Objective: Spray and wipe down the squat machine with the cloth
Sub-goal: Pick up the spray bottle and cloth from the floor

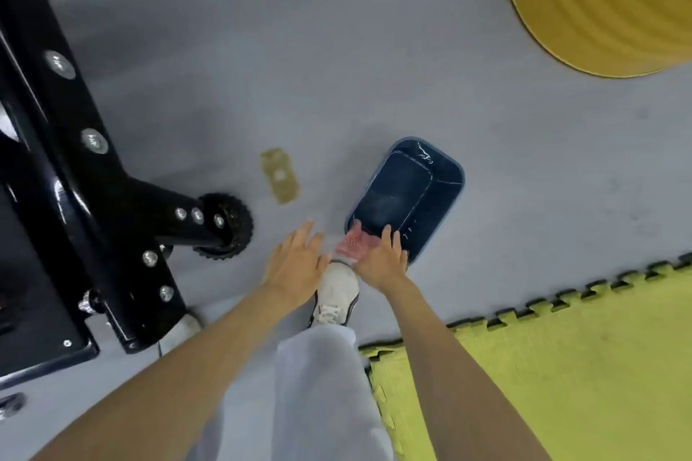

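The black squat machine [75,176], with steel bolts and a knurled wheel [228,225], fills the left side. A pink cloth [351,244] lies at the near rim of a dark blue basin [442,206] on the floor. My right hand [384,260] reaches over that rim and holds the cloth on its thumb side. My left hand [297,264] hovers just left of the cloth, fingers spread and holding nothing. No spray bottle is in view.
The floor is grey. My white shoe [337,296] and light trouser leg stand under the hands. A small tan plate [280,176] lies on the floor. A green puzzle mat [561,367] lies at lower right and a large yellow ball [606,0] sits at top right.
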Action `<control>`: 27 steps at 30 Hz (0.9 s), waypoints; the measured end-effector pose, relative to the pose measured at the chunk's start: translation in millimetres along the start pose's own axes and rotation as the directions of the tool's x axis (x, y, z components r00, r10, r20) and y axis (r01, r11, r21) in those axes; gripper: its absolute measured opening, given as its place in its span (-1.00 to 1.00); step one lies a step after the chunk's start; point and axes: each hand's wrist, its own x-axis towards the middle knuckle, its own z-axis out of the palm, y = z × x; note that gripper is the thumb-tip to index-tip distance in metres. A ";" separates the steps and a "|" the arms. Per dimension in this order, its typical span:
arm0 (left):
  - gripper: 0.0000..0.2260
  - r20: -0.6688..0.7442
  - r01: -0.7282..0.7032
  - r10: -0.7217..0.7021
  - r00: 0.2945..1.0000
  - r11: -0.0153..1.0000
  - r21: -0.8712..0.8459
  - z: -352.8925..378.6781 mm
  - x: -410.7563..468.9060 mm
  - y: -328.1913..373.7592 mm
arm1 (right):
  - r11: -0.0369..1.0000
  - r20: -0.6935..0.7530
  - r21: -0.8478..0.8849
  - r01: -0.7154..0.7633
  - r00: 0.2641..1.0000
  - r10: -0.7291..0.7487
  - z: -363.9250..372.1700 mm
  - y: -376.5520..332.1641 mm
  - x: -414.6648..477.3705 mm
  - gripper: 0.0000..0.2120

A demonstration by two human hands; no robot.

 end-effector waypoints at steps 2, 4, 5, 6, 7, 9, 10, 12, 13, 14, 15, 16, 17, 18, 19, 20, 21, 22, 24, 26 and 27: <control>-0.55 0.010 0.043 -0.043 0.999 0.999 -0.010 5.8 9.1 -5.9 | 0.995 0.069 -0.098 -0.030 0.997 0.037 1.8 0.8 17.0 -0.70; -0.56 0.033 0.071 -0.071 0.997 0.997 -0.002 13.5 14.5 -11.9 | 0.985 0.126 -0.163 -0.052 0.989 0.073 0.6 0.8 30.6 -0.59; -0.56 0.041 0.076 -0.076 0.996 0.997 0.002 17.1 16.6 -14.4 | 0.980 0.132 -0.192 -0.048 0.988 0.075 -1.6 -0.6 33.3 -0.55; -0.56 0.043 0.076 -0.076 0.996 0.997 0.010 20.7 17.3 -16.0 | 0.978 0.118 -0.201 -0.050 0.990 0.075 -2.8 -2.5 32.4 -0.54; -0.57 0.042 0.079 -0.080 0.996 0.997 0.021 23.4 17.1 -17.9 | 0.977 0.082 -0.207 -0.059 0.994 0.077 -3.5 -3.2 30.5 -0.56; -0.57 0.056 0.103 -0.105 0.993 0.994 0.033 24.6 12.4 -18.6 | 0.967 0.001 -0.251 -0.041 0.999 0.043 -2.3 -2.6 23.1 -0.65; -0.57 0.068 0.116 -0.118 0.991 0.993 0.035 23.7 7.8 -18.3 | 0.950 -0.026 -0.311 -0.011 1.000 0.003 0.6 -2.7 17.2 -0.69; -0.57 0.086 0.137 -0.138 0.987 0.990 0.009 18.7 -3.0 -13.2 | 0.928 -0.067 -0.372 0.036 0.996 -0.066 6.1 -1.3 3.8 -0.73; -0.57 0.088 0.134 -0.133 0.987 0.991 -0.004 15.3 -9.5 -9.9 | 0.928 -0.080 -0.370 0.044 0.994 -0.079 6.9 -1.2 -4.9 -0.74; -0.58 0.086 0.120 -0.118 0.989 0.993 -0.020 10.8 -17.0 -6.0 | 0.928 -0.093 -0.370 0.052 0.991 -0.093 7.2 -2.2 -15.6 -0.74; -0.59 0.076 0.099 -0.097 0.992 0.995 -0.032 5.6 -25.0 -1.9 | 0.929 -0.112 -0.364 0.070 0.987 -0.119 6.6 -4.9 -28.4 -0.76; -0.60 0.074 0.083 -0.080 0.994 0.996 -0.040 -0.4 -32.9 2.2 | 0.932 -0.134 -0.349 0.096 0.979 -0.151 7.2 -8.4 -40.6 -0.79; -0.62 0.062 0.064 -0.061 0.996 0.997 -0.046 -7.6 -42.5 5.4 | 0.939 -0.160 -0.322 0.118 0.971 -0.177 6.4 -13.5 -56.1 -0.80; -0.64 0.051 0.053 -0.051 0.997 0.997 -0.051 -14.9 -51.6 7.9 | 0.959 -0.191 -0.259 0.118 0.967 -0.171 5.4 -19.8 -71.4 -0.79; -0.65 0.031 0.045 -0.043 0.999 0.997 -0.058 -22.2 -61.9 9.4 | 0.980 -0.219 -0.174 0.095 0.967 -0.132 3.6 -27.4 -87.6 -0.75; -0.65 0.012 0.038 -0.037 0.999 0.997 -0.068 -30.6 -73.5 9.8 | 0.993 -0.249 -0.098 0.059 0.965 -0.082 1.0 -36.5 -105.0 -0.69; -0.66 -0.011 0.034 -0.035 0.999 0.996 -0.080 -39.8 -86.5 9.1 | 0.998 -0.271 -0.050 0.028 0.962 -0.040 -2.4 -47.6 -122.8 -0.65; -0.66 -0.023 0.033 -0.035 0.999 0.996 -0.087 -47.1 -96.6 8.1 | 1.000 -0.296 -0.022 0.015 0.955 -0.021 -4.5 -56.5 -137.5 -0.65; -0.66 -0.062 0.026 -0.033 0.998 0.993 -0.113 -64.7 -122.7 1.1 | 0.996 -0.351 0.067 0.056 0.936 -0.028 -8.5 -79.7 -170.6 -0.73; -0.65 -0.104 0.025 -0.039 0.994 0.991 -0.132 -80.2 -152.4 -11.8 | 0.978 -0.376 0.173 0.114 0.926 -0.041 -9.6 -106.3 -205.0 -0.83; -0.64 -0.138 0.024 -0.042 0.989 0.991 -0.129 -87.4 -169.2 -21.5 | 0.973 -0.380 0.193 0.124 0.924 -0.042 -7.7 -121.7 -221.2 -0.88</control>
